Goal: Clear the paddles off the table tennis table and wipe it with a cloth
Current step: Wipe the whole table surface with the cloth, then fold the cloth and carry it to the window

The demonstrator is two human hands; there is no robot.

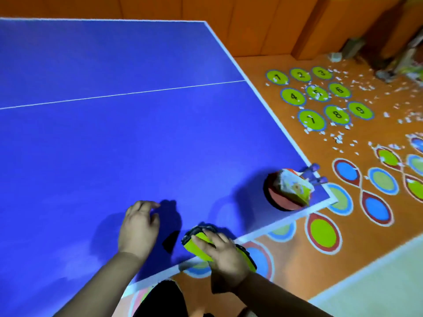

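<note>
Bright, saturated; dark shadows on table (91, 145); soft blur; edges warped.

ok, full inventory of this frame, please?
table tennis table: 1, blue, white lines, fills left
paddles: 2 stacked, red and black, table's near right corner
packet: 1, white-yellow, on the paddles
cloth: 1, yellow-green, dark edge, at near table edge
floor: orange, right
numbered circles: 9, green, on floor
paper scraps: many, white, on floor
left hand: resting on table
right hand: holding cloth
</note>
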